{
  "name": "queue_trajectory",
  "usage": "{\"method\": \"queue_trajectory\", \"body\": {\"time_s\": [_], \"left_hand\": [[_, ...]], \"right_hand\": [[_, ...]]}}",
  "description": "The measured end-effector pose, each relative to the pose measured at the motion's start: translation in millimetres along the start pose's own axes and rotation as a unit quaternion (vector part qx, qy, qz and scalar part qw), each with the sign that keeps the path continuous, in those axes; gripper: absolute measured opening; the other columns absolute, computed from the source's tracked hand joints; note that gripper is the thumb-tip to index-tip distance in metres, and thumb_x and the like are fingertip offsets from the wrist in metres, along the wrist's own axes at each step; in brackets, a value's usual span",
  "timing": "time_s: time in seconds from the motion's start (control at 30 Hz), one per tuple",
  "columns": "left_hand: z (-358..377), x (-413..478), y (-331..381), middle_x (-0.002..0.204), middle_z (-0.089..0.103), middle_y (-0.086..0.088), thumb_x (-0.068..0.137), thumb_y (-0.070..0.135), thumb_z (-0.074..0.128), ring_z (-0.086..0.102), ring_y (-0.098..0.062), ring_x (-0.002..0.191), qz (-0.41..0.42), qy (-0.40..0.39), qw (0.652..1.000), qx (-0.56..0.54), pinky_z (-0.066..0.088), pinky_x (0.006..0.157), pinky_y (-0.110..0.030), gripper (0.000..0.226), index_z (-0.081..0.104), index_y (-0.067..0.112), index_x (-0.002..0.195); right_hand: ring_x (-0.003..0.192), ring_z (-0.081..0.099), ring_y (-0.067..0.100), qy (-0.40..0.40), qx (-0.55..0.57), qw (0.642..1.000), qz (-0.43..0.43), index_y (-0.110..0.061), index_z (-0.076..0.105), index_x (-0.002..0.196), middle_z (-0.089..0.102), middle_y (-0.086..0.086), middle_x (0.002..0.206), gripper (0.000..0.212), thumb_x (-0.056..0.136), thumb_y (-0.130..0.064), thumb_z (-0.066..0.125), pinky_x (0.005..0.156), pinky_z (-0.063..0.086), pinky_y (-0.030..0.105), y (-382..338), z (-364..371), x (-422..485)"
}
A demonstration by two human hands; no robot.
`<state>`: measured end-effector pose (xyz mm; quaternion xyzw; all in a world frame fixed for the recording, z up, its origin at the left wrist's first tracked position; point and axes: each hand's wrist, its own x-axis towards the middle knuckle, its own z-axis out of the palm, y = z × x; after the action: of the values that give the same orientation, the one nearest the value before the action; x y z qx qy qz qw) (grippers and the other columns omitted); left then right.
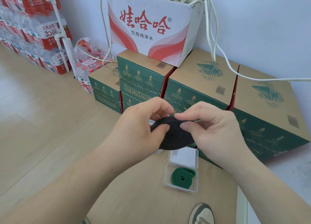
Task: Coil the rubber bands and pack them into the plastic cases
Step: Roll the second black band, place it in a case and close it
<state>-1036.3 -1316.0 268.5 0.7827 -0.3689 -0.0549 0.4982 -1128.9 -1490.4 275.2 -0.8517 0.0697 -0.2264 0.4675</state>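
Logged left hand (134, 127) and right hand (213, 129): bare, with forearms (75, 181) likewise bare up to the frame edge. Fingernails (184, 126) short and rounded. Worn on the foot at bottom edge: sneaker (202, 214), cream upper with dark grey overlay bands and a pale rim. Sliver of second shoe (86, 221) at lower left, too cropped to tell more.

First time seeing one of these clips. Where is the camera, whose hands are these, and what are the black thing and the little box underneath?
There is no machine here: one camera worn on a person's head looks down at their bare hands. The left hand and right hand both pinch a coiled black band. Below them, on a brown surface, lies an open clear plastic case holding a coiled green band. Cardboard boxes stand behind.
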Motion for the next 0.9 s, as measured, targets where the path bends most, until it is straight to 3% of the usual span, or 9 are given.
{"method": "queue_trajectory", "body": {"time_s": [0.13, 0.23, 0.37, 0.43, 0.57, 0.7, 0.8, 0.9], "left_hand": [[1, 1, 2, 0.088, 0.07, 0.019, 0.085, 0.009, 0.077, 0.068, -0.005, 0.089, -0.014, 0.003, 1.0, -0.016, 0.062, 0.074, -0.032, 0.028, 0.068, 0.033, 0.096], [-2, 4, 2, 0.083, 0.071, 0.017, 0.083, 0.007, 0.08, 0.067, -0.008, 0.083, -0.035, 0.028, 0.998, -0.047, 0.059, 0.07, -0.026, 0.028, 0.068, 0.032, 0.088], [-6, 6, 3, 0.087, 0.072, 0.014, 0.084, 0.007, 0.08, 0.067, -0.007, 0.08, -0.059, 0.093, 0.985, -0.13, 0.055, 0.071, -0.016, 0.027, 0.07, 0.03, 0.092], [-5, 6, 2, 0.089, 0.073, 0.014, 0.084, 0.007, 0.08, 0.068, -0.005, 0.082, -0.064, 0.096, 0.984, -0.134, 0.056, 0.074, -0.017, 0.029, 0.069, 0.03, 0.095], [1, 2, 3, 0.101, 0.071, 0.019, 0.086, 0.01, 0.078, 0.067, 0.0, 0.101, -0.014, 0.05, 0.998, -0.033, 0.06, 0.087, -0.025, 0.033, 0.067, 0.031, 0.11], [1, 2, 3, 0.098, 0.071, 0.02, 0.088, 0.007, 0.073, 0.067, -0.003, 0.1, 0.044, 0.04, 0.998, 0.028, 0.06, 0.085, -0.033, 0.031, 0.07, 0.03, 0.109], [-3, 5, 3, 0.089, 0.071, 0.018, 0.086, 0.004, 0.076, 0.067, -0.004, 0.092, -0.006, 0.052, 0.998, -0.03, 0.062, 0.078, -0.033, 0.03, 0.071, 0.03, 0.099], [-6, 7, 2, 0.083, 0.071, 0.016, 0.083, 0.001, 0.079, 0.066, -0.004, 0.08, -0.049, 0.09, 0.989, -0.108, 0.057, 0.071, -0.022, 0.03, 0.07, 0.029, 0.088]], "right_hand": [[0.08, 0.069, 0.015, 0.007, -0.002, 1.0, 0.003, -0.024, 0.083, 0.087, 0.072, -0.008, 0.081, 0.034, 0.08, 0.009, 0.078, 0.07, 0.058, 0.03, -1, 4, -1], [0.078, 0.073, 0.015, 0.021, 0.059, 0.995, 0.072, -0.027, 0.081, 0.091, 0.078, -0.005, 0.084, 0.032, 0.079, 0.003, 0.081, 0.074, 0.064, 0.035, -1, -1, -1], [0.094, 0.074, 0.018, 0.044, 0.076, 0.992, 0.088, -0.028, 0.078, 0.105, 0.079, -0.002, 0.094, 0.035, 0.084, -0.001, 0.079, 0.084, 0.064, 0.039, 5, -6, 2], [0.09, 0.073, 0.017, 0.058, 0.068, 0.993, 0.083, -0.029, 0.079, 0.103, 0.079, -0.003, 0.091, 0.035, 0.085, 0.001, 0.077, 0.081, 0.063, 0.038, 3, -3, 2], [0.086, 0.069, 0.016, 0.035, 0.01, 0.999, 0.038, -0.027, 0.081, 0.1, 0.075, -0.008, 0.087, 0.034, 0.085, 0.003, 0.076, 0.076, 0.061, 0.037, 0, 3, 0], [0.081, 0.068, 0.007, 0.021, 0.0, 1.0, 0.005, -0.024, 0.081, 0.098, 0.074, -0.009, 0.085, 0.034, 0.083, 0.006, 0.077, 0.072, 0.058, 0.022, -4, 8, -2], [0.079, 0.072, 0.003, 0.035, 0.055, 0.997, 0.045, -0.025, 0.079, 0.097, 0.078, -0.011, 0.086, 0.035, 0.079, 0.005, 0.081, 0.073, 0.058, 0.016, -8, 6, -2], [0.085, 0.074, 0.006, 0.057, 0.085, 0.993, 0.063, -0.023, 0.077, 0.099, 0.079, -0.01, 0.09, 0.034, 0.079, 0.005, 0.081, 0.077, 0.057, 0.016, -7, -1, 1]]}}
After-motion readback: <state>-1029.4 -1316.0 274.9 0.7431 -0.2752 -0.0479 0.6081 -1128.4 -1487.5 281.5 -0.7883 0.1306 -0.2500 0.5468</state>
